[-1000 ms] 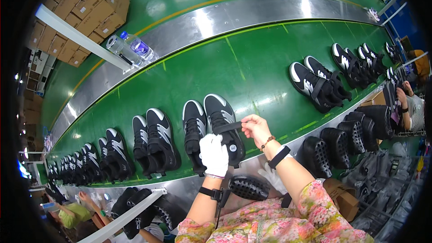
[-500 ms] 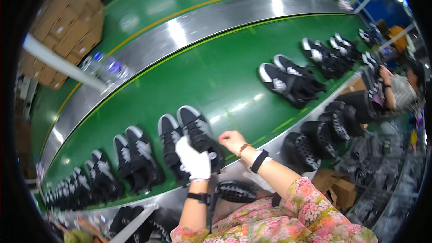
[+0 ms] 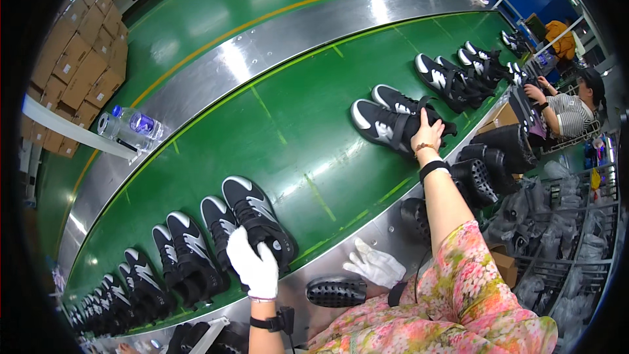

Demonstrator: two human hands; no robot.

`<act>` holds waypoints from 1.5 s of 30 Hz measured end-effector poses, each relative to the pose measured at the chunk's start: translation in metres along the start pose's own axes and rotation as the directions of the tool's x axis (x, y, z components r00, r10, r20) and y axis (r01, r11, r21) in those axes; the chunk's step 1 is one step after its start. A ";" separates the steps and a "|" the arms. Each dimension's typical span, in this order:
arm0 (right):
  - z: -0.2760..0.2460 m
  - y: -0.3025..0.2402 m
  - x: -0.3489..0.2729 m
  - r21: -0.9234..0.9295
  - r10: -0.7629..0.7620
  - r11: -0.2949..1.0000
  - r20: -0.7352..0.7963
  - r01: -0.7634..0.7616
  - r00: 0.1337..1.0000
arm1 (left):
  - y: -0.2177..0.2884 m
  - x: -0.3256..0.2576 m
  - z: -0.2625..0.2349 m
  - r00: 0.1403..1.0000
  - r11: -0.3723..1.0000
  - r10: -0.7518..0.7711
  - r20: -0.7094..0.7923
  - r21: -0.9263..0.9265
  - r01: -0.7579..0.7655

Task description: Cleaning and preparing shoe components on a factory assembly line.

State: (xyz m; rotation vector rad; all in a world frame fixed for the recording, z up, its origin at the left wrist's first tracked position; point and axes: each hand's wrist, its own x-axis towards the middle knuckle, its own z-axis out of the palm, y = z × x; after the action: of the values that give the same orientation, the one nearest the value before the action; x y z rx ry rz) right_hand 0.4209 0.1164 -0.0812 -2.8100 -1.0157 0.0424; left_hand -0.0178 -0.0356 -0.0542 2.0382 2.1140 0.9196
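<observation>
A pair of black sneakers with grey toes and side stripes stands at the near left of the green belt. My left hand [image 3: 252, 265], in a white glove, is at the heel end of this pair, its thumb apart from its fingers, beside the right-hand sneaker [image 3: 252, 206]. Whether the glove presses on a shoe is hard to tell. My right hand [image 3: 427, 132] is bare and stretched out to the right. It grips the opening of a black sneaker [image 3: 380, 123] with a white toe. The mate of that sneaker [image 3: 393, 99] stands just behind it.
More sneaker pairs [image 3: 190, 249] line the belt [image 3: 262, 131] at left and far right. Black shoe lasts or moulds [image 3: 475, 180] crowd the near right edge. A white glove [image 3: 377, 263] and a black perforated piece [image 3: 336, 292] lie by my lap. A co-worker [image 3: 570, 111] sits at right; bottles [image 3: 137, 128] stand across.
My right hand has reached right, from beside the near pair to the farther sneaker, and closed on it. The near pair has shifted left, with my gloved left hand still at its heels.
</observation>
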 end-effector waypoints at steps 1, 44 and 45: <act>0.007 0.001 0.007 -0.032 -0.036 0.999 -0.004 0.036 0.999 | -0.001 -0.008 -0.008 0.998 0.999 0.028 -0.053 0.019 -0.027; -0.025 0.132 -0.351 0.135 -0.965 0.220 0.176 0.966 0.196 | 0.056 -0.038 0.056 0.828 0.853 -0.041 0.559 -0.412 0.320; -0.022 0.137 -0.354 -0.013 -0.974 0.171 0.147 0.985 0.171 | 0.058 -0.040 0.046 0.833 0.858 -0.050 0.552 -0.403 0.319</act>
State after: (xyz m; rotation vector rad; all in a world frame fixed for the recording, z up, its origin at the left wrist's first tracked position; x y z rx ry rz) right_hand 0.2374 -0.2162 -0.0898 -1.5746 -2.7170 -0.0223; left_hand 0.0586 -0.0593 -0.0796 1.5539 1.5573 0.6620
